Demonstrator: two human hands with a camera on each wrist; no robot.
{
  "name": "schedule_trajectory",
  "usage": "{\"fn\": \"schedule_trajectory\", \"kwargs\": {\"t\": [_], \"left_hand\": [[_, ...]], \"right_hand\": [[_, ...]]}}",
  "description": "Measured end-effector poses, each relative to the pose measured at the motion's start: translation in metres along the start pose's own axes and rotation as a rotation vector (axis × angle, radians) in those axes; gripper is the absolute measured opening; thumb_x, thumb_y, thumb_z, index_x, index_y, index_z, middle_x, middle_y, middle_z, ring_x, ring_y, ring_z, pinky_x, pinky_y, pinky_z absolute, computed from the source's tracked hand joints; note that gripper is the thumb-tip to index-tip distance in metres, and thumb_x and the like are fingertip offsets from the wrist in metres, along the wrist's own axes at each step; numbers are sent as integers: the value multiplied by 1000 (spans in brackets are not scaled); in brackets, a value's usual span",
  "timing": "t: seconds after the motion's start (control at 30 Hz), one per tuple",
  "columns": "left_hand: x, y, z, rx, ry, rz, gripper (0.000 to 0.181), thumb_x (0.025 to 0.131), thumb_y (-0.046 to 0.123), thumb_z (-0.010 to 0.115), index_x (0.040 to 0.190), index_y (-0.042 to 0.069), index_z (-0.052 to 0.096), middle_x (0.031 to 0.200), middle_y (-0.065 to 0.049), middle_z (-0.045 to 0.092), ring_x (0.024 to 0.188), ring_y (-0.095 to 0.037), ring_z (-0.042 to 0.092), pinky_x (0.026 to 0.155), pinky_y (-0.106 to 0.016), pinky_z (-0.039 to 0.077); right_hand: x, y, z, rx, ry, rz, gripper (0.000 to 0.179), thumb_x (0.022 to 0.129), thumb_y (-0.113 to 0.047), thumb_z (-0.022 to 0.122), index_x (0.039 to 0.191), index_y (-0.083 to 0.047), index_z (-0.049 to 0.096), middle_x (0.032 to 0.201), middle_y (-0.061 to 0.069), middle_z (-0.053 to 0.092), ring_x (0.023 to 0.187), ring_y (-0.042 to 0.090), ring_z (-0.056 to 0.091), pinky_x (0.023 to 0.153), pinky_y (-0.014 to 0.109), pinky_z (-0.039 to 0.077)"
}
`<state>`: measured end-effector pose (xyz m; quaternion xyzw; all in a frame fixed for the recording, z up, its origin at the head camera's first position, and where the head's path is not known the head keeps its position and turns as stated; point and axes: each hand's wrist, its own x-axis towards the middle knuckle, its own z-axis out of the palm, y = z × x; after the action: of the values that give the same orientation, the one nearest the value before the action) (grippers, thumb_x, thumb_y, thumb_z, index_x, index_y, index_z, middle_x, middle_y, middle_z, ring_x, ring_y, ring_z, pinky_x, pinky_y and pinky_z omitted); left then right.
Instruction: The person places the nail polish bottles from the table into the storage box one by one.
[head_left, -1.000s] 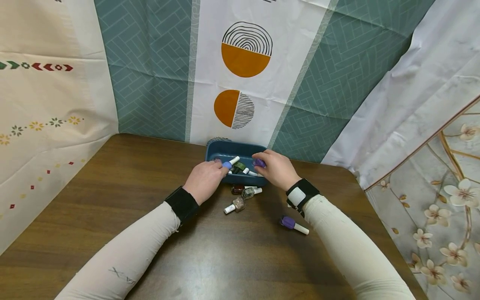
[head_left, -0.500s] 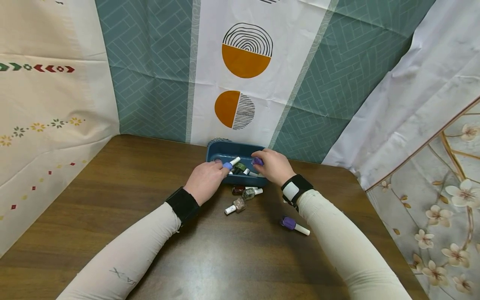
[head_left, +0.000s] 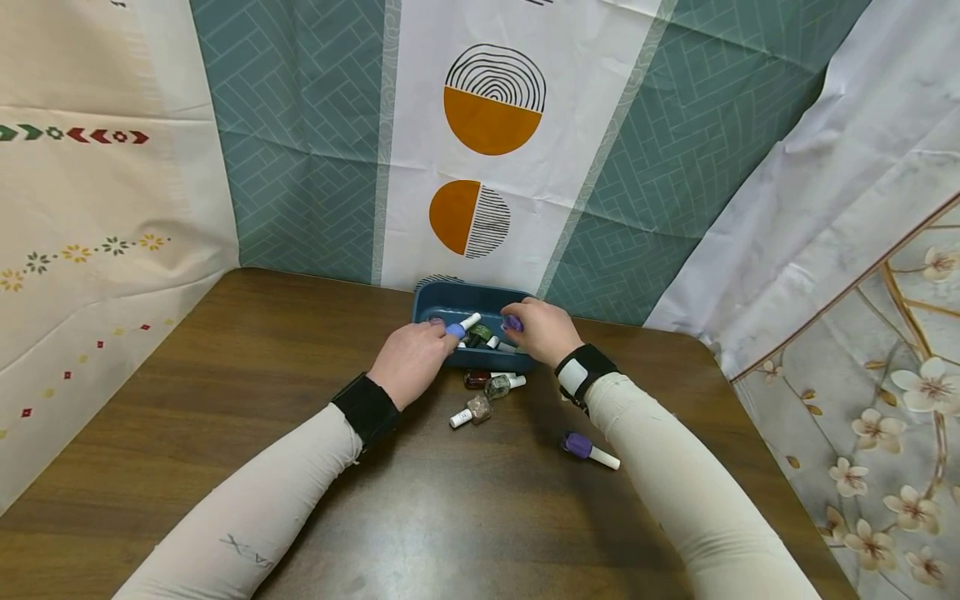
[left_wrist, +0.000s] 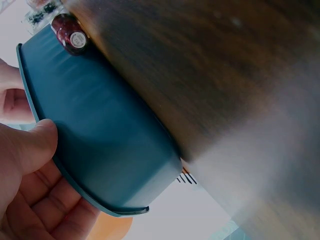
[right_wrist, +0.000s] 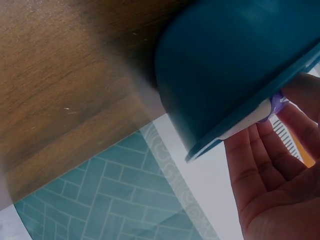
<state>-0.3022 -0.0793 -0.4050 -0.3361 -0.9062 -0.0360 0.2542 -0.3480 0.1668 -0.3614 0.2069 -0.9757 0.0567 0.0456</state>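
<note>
My left hand (head_left: 411, 358) grips the front-left rim of a dark blue plastic bin (head_left: 483, 360). In the left wrist view its thumb lies against the outer wall, with the other fingers behind the rim. Beside these fingers a light-blue nail polish bottle (head_left: 455, 331) slants, white cap upward. Over the bin's right end, my right hand (head_left: 547, 332) pinches a purple nail polish bottle (head_left: 512, 323); the right wrist view shows its white cap (right_wrist: 247, 120) partly behind the rim. Green nail polish (head_left: 480, 333) and several white-capped bottles lie inside.
In front of the bin lie a dark red bottle (head_left: 476, 380), a clear glittery bottle (head_left: 497, 386) and a gold glitter bottle (head_left: 479, 408). Another purple bottle (head_left: 577, 445) lies near my right forearm. Patterned cloth (head_left: 322, 167) hangs behind the wooden table (head_left: 360, 517).
My right hand has shifted slightly left over the bin with the purple nail polish bottle, and its wrist has moved left too. The left hand has stayed in place.
</note>
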Motion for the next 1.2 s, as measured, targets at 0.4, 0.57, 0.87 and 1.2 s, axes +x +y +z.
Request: {"fn": "schedule_trajectory", "kwargs": {"t": [0.4, 0.57, 0.87, 1.2], "left_hand": [[0, 0, 1, 5, -15, -5, 18, 96, 8, 75, 114, 8, 75, 99, -9, 74, 84, -23, 68, 78, -37, 60], [1, 0, 1, 6, -18, -6, 18, 96, 9, 76, 114, 8, 75, 99, -9, 74, 83, -22, 67, 77, -36, 60], [2, -1, 2, 4, -29, -6, 19, 96, 10, 76, 115, 9, 74, 99, -8, 74, 83, -21, 67, 77, -35, 60], [2, 0, 3, -5, -46, -16, 22, 96, 10, 76, 117, 10, 75, 101, -8, 74, 85, -21, 68, 80, -35, 60]], "right_hand": [[3, -1, 8, -21, -40, -4, 34, 98, -24, 76, 129, -11, 73, 117, 10, 72, 107, 25, 70, 93, 42, 58], [2, -1, 10, -12, -48, -6, 34, 98, -24, 76, 129, -11, 73, 117, 10, 72, 109, 25, 70, 94, 43, 57], [4, 3, 14, 18, -72, 20, 33, 98, -23, 75, 129, -11, 74, 119, 10, 73, 111, 26, 70, 96, 45, 57], [7, 5, 16, 23, -108, 52, 33, 97, -26, 76, 128, -14, 74, 119, 9, 74, 109, 26, 70, 95, 45, 57]]}}
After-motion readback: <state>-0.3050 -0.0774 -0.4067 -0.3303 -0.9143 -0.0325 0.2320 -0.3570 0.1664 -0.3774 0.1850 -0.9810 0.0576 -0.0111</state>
